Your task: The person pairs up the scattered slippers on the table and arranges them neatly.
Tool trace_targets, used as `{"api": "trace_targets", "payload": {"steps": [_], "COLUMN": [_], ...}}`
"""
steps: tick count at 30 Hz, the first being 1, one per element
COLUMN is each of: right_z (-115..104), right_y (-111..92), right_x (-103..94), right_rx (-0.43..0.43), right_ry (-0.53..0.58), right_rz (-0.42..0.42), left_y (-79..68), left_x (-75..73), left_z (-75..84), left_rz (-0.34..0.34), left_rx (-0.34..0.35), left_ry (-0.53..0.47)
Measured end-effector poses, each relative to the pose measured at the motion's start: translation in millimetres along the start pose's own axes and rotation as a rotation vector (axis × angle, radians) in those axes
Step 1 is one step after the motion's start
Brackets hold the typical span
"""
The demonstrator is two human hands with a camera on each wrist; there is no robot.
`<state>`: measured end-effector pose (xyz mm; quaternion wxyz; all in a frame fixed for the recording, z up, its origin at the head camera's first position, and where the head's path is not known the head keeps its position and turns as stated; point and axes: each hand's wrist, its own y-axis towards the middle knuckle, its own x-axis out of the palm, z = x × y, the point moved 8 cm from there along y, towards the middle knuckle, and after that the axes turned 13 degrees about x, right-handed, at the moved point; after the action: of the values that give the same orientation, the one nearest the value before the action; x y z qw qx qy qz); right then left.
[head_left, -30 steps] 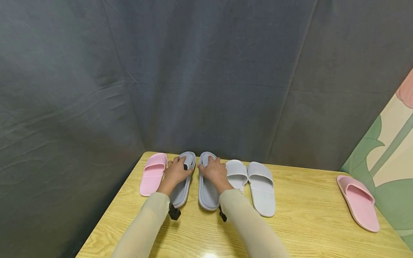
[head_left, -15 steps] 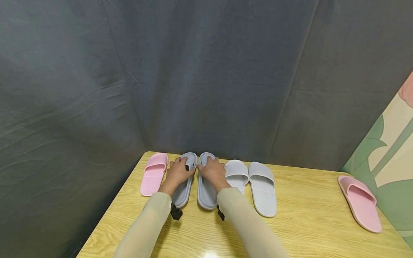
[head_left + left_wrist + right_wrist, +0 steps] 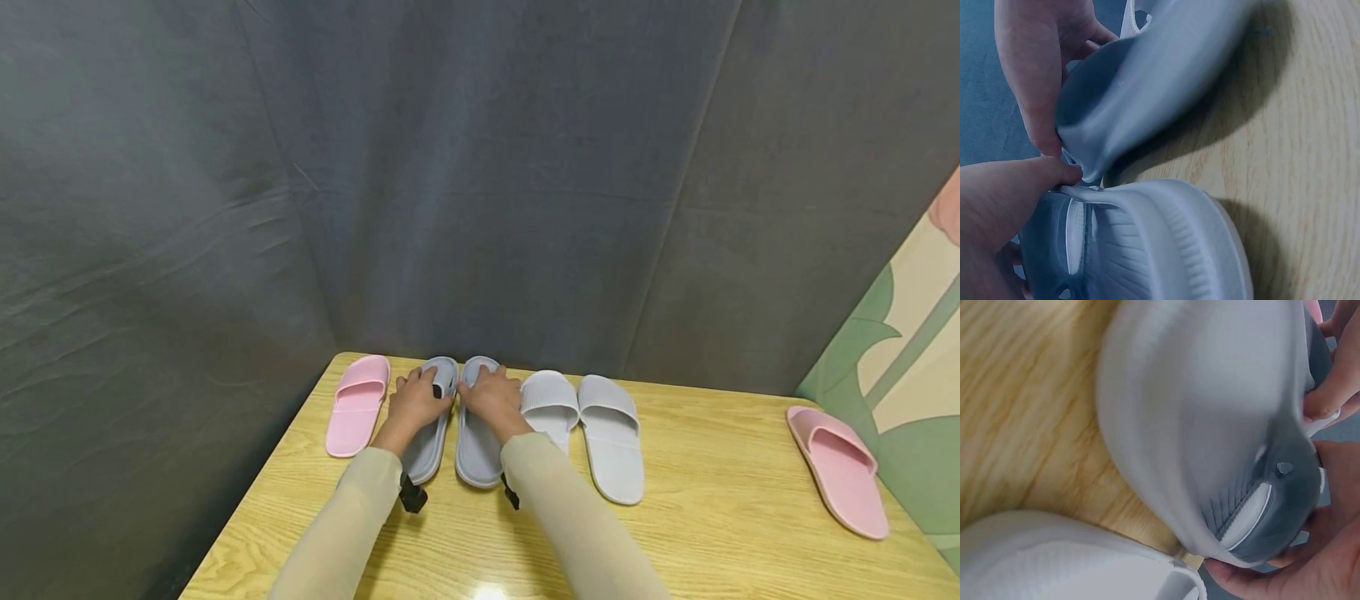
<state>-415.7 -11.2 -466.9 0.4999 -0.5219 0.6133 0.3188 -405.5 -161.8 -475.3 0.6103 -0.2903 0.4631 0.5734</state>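
Head view: on my feed I have a pink slipper [image 3: 354, 425] at eight o'clock on the table [image 3: 705, 517], then, at seven, the left hand [image 3: 417, 404] grasping the left grey slipper [image 3: 426, 454]. Just beside it, at six, the right hand [image 3: 492, 398] grasps the right grey slipper [image 3: 477, 454]; white slippers [image 3: 615, 458] sit towards five, another pink slipper [image 3: 847, 483] at four.

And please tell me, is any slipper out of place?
Yes: one pink slipper lies alone, slanted, near the right edge of the table; the other pink slipper is at the row's left end. The grey slippers and white slippers are paired.
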Motion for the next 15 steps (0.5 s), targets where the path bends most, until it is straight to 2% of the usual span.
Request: {"api": "trace_targets", "payload": {"steps": [9, 15], "right_z": [1.1, -0.6], "right_y": [-4.1, -7.3], "right_x": [-0.9, 2.3], "right_rx": [-0.045, -0.1], "right_ry": [-0.033, -0.021], "right_rz": [-0.017, -0.024], "left_y": [3.4, -1.3], "left_x": [5.9, 6.4], "left_z": [2.6, 1.3], "left_rz": [-0.059, -0.082], "left_rx": [0.005, 0.005], "left_ry": [-0.016, -0.024]}}
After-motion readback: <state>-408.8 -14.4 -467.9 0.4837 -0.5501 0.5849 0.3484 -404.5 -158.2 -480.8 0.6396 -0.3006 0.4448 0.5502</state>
